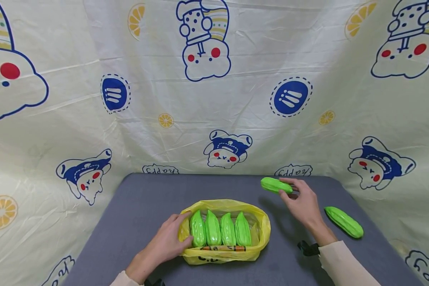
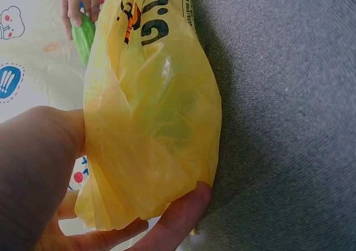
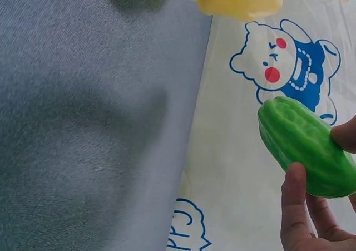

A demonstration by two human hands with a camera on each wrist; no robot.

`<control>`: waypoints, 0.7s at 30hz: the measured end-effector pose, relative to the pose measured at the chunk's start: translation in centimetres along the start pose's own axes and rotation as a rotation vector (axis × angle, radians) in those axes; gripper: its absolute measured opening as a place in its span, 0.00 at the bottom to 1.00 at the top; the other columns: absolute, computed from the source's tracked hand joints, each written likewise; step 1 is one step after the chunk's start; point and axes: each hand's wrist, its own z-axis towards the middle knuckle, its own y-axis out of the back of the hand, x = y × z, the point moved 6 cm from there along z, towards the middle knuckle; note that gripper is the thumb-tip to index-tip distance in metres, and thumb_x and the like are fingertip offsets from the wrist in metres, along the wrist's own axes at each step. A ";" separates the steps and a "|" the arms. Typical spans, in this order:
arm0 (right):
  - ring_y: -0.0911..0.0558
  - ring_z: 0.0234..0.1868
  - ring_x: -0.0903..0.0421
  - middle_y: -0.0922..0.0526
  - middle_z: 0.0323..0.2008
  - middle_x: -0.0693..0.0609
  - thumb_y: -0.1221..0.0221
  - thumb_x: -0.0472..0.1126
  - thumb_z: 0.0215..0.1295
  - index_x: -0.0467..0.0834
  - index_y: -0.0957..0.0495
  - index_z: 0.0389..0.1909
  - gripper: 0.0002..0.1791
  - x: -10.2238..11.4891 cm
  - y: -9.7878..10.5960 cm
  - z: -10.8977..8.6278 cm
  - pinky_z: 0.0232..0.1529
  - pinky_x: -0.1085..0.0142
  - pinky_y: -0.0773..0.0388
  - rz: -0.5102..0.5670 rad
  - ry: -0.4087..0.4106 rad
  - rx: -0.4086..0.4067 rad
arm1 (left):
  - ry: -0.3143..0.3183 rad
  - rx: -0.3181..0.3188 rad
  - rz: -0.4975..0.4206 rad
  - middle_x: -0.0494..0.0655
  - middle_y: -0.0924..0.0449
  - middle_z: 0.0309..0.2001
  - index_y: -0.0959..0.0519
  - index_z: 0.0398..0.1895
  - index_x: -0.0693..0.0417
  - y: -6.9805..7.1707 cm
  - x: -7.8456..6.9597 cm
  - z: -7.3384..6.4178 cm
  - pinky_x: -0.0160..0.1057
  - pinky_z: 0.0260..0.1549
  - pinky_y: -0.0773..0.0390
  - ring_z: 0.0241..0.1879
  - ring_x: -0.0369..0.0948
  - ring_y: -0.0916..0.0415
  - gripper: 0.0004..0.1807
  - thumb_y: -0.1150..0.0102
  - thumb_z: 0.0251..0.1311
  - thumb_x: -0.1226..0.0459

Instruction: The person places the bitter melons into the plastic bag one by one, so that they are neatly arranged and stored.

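My right hand [image 1: 302,200] holds a glossy, lumpy green bitter melon [image 3: 303,145] between thumb and fingers, above the table's far right part. My left hand [image 1: 169,236] grips the left end of a yellow plastic bag [image 1: 266,230], its fingers spread round that end in the left wrist view. The bag's mouth is wide, and several bitter melons [image 1: 213,228] stand side by side in it. Another bitter melon [image 1: 344,221] lies on the table to the right of my right forearm.
A grey table [image 1: 136,210] carries everything. Behind it and at its sides hangs a pale cloth [image 1: 236,103] printed with cartoon bears and orange slices. The table's right edge runs close past the lone bitter melon.
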 end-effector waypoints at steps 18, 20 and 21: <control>0.11 0.63 0.39 0.14 0.67 0.39 0.27 0.36 0.79 0.42 0.18 0.77 0.28 2.6 -0.6 -0.3 0.55 0.70 0.11 0.017 0.051 0.004 | 0.002 0.008 -0.011 0.59 0.14 0.66 0.21 0.83 0.52 0.0 0.0 0.0 0.65 0.61 0.14 0.64 0.60 0.14 0.42 0.19 0.64 0.59; 0.11 0.63 0.39 0.14 0.68 0.39 0.27 0.36 0.79 0.42 0.18 0.77 0.28 2.9 -0.7 -0.3 0.55 0.75 0.14 0.020 0.056 0.006 | 0.001 0.006 -0.011 0.59 0.14 0.66 0.21 0.83 0.52 0.0 0.0 0.0 0.65 0.62 0.14 0.64 0.60 0.13 0.42 0.19 0.64 0.59; 0.11 0.64 0.39 0.14 0.69 0.39 0.27 0.36 0.79 0.41 0.18 0.77 0.28 3.0 -0.7 -0.3 0.55 0.78 0.16 0.022 0.058 0.008 | 0.001 0.005 -0.011 0.59 0.14 0.66 0.21 0.83 0.52 0.0 0.0 -0.1 0.65 0.62 0.14 0.64 0.60 0.14 0.42 0.19 0.64 0.59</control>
